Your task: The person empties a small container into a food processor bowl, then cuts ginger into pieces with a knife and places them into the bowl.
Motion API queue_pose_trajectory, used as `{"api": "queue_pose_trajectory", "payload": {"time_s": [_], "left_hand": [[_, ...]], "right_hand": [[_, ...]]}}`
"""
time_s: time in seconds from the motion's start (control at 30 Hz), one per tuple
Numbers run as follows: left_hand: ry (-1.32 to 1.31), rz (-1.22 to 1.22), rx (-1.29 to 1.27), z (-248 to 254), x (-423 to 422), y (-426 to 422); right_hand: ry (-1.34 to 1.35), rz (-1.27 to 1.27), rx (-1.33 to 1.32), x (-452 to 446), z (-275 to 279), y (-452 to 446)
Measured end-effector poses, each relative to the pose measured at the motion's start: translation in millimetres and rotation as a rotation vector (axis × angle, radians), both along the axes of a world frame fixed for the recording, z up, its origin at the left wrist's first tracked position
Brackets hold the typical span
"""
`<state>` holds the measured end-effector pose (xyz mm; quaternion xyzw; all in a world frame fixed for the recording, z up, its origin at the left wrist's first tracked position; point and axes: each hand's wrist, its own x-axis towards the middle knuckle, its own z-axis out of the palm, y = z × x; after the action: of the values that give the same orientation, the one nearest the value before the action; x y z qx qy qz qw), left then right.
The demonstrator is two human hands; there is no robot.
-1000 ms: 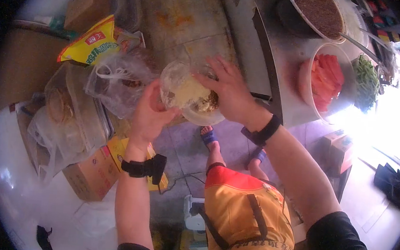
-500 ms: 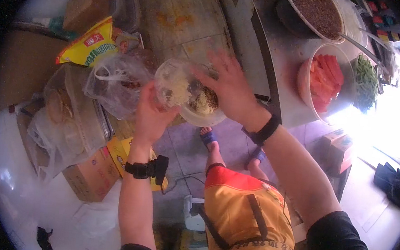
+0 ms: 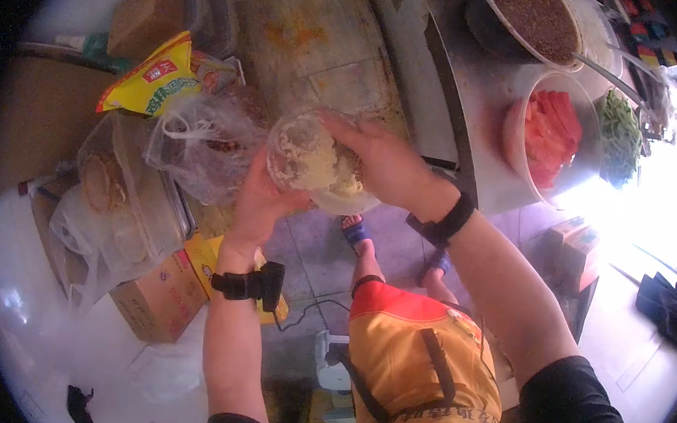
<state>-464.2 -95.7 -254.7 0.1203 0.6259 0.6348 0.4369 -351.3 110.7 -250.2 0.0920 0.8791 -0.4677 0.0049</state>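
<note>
Between both hands, the clear tub [image 3: 282, 169] is gripped by the left hand [image 3: 265, 203], seemingly steadied against the pale bowl [image 3: 342, 205]; its rim is touched by the right hand [image 3: 395, 166], whose grip cannot be told.

One camera riding on the person's head, facing forward and steeply down. Wide round lens, bending the edges and darkening the corners. Left hand [image 3: 267, 199] and right hand [image 3: 387, 163] showing near, around mid-view, at a clear container [image 3: 305, 154]. Forearms reaching in from below; lens looking down over the orange apron [image 3: 422, 364] to the floor [image 3: 299, 244]. Table [image 3: 490, 136] lying upper right, farther out.
</note>
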Motion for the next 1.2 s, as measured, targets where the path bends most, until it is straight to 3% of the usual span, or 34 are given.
{"api": "queue_pose_trajectory", "payload": {"time_s": [0.07, 0.2, 0.27, 0.37, 0.43, 0.57, 0.67, 0.87, 0.93, 1.07, 1.13, 1.2], "left_hand": [[-0.199, -0.01, -0.038, 0, -12, -6], [-0.335, -0.055, 0.026, 4, -22, -15], [-0.084, -0.049, -0.069, 10, -14, -8], [0.049, -0.063, -0.079, 15, -8, 0], [0.074, -0.023, -0.063, 3, -3, 0], [0.1, 0.044, -0.002, -6, 4, 3], [0.108, 0.084, -0.012, -17, 5, -1], [0.126, 0.032, -0.078, 1, 8, 5], [0.184, 0.047, -0.073, -3, 9, 5], [0.232, 0.038, -0.012, -19, 5, 2], [0.134, 0.058, 0.043, -15, 7, 2], [0.038, 0.078, 0.093, -8, 10, 2]], "right_hand": [[0.081, 0.026, -0.012, 2, -8, 2], [0.177, 0.03, 0.258, 2, -12, 4], [0.161, 0.035, 0.347, 2, -14, 3], [0.158, -0.014, 0.355, 4, -28, -2], [0.131, -0.023, 0.232, 4, -28, -8], [0.034, 0.048, 0.244, 12, -22, -11], [0.114, 0.004, 0.259, 17, -26, -8], [0.153, -0.103, 0.504, 11, -23, -5], [0.065, 0.088, 0.477, 15, -16, -10], [0.138, 0.073, 0.389, 20, -23, -15], [0.061, -0.128, 0.031, 14, -6, -10], [0.126, -0.108, -0.062, 6, -9, -4]]}}
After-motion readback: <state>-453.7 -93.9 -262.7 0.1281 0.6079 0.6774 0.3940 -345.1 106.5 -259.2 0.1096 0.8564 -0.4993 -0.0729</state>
